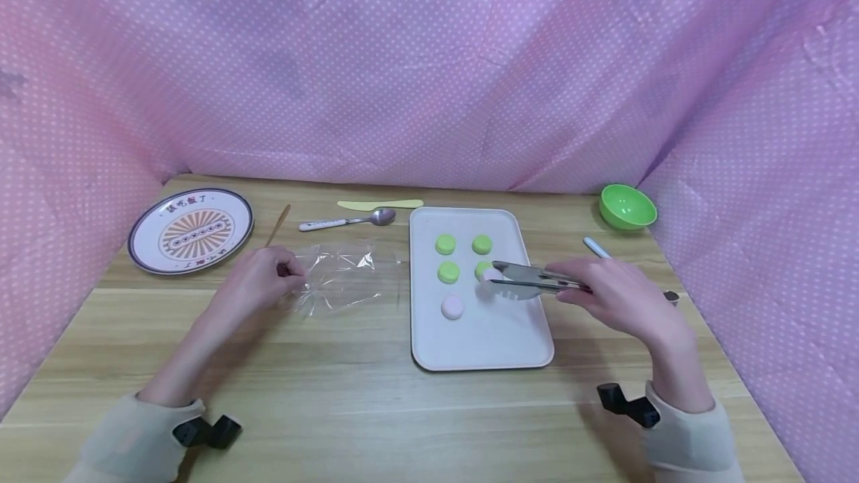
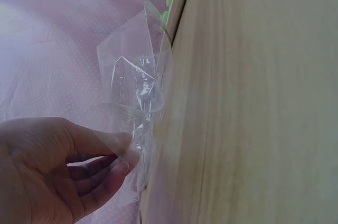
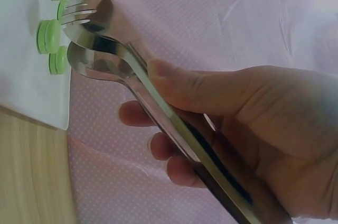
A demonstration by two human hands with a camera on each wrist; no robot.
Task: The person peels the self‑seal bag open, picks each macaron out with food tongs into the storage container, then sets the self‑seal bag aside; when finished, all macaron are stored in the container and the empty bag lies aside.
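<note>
My left hand [image 1: 258, 278] pinches the left end of a clear plastic bag [image 1: 352, 274] lying on the table; thumb and fingertips meet on the film in the left wrist view. My right hand [image 1: 617, 293] grips metal tongs [image 3: 174, 123], whose ends reach over the white tray [image 1: 479, 341]. A pale pink macaron [image 1: 491, 275] shows at the tongs' tips in the head view, partly covering a green macaron [image 1: 482, 268]. Several green macarons [image 1: 448, 272] sit in the tray's far half. Another pink macaron [image 1: 452, 307] lies nearer to me.
At the far left stands a patterned plate [image 1: 235, 241], with a thin brown stick [image 1: 278, 224] beside it. A spoon [image 1: 325, 225] and a yellow knife [image 1: 380, 205] lie behind the bag. A green bowl [image 1: 627, 207] and a light blue handle [image 1: 595, 247] are at right.
</note>
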